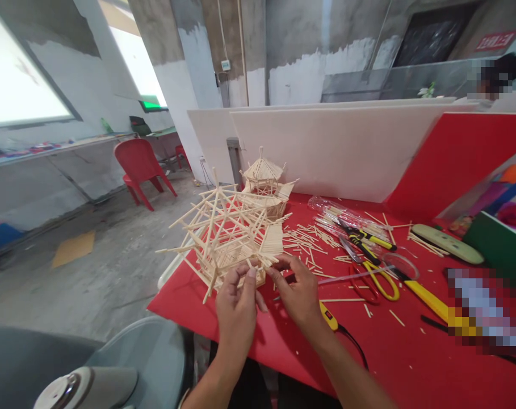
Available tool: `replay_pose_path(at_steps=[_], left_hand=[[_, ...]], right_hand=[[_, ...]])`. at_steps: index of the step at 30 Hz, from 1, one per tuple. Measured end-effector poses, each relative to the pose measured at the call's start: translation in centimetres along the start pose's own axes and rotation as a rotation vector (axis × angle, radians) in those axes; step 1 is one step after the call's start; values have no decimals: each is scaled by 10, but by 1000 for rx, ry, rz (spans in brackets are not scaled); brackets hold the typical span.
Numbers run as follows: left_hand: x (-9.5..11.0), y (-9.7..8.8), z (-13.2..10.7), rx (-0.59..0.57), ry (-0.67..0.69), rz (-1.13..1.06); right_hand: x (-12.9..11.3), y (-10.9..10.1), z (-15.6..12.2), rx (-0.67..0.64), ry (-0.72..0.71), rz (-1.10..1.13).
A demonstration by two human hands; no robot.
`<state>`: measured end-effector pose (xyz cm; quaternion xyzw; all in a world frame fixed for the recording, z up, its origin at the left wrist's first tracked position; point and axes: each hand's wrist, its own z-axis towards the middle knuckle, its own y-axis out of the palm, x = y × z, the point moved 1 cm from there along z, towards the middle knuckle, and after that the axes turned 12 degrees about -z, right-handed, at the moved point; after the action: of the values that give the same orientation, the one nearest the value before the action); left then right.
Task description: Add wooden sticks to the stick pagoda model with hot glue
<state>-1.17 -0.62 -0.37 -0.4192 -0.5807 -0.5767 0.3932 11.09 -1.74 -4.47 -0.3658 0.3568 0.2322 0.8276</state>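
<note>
A pavilion model of thin pale wooden sticks (223, 218), with an open lattice roof, stands at the front left edge of the red tabletop (275, 335). At its near corner my left hand (237, 295) is closed, thumb and fingers pinching by the sticks. My right hand (298, 292) pinches the same corner from the right, its fingertips close to the left ones. The fingers partly hide what lies between them. Behind stands a smaller stick pavilion (264, 170) with a pointed, finished roof.
Loose sticks (302, 241) lie right of the model beside a plastic bag of sticks (347, 218). Pliers (360, 244), yellow-handled scissors (381, 281) and a yellow corded tool (328, 316) lie nearby. A white board (326, 153) closes off the back. A flask (87, 389) rests on a grey stool (151, 352).
</note>
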Motion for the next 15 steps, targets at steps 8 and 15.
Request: replay_pose_path(at_steps=[8,15], left_hand=[[3,-3,6,-22,-21,-52],[1,-5,12,-35,-32,-72]], right_hand=[[1,1,1,4,-19,19],[3,2,1,18,-31,18]])
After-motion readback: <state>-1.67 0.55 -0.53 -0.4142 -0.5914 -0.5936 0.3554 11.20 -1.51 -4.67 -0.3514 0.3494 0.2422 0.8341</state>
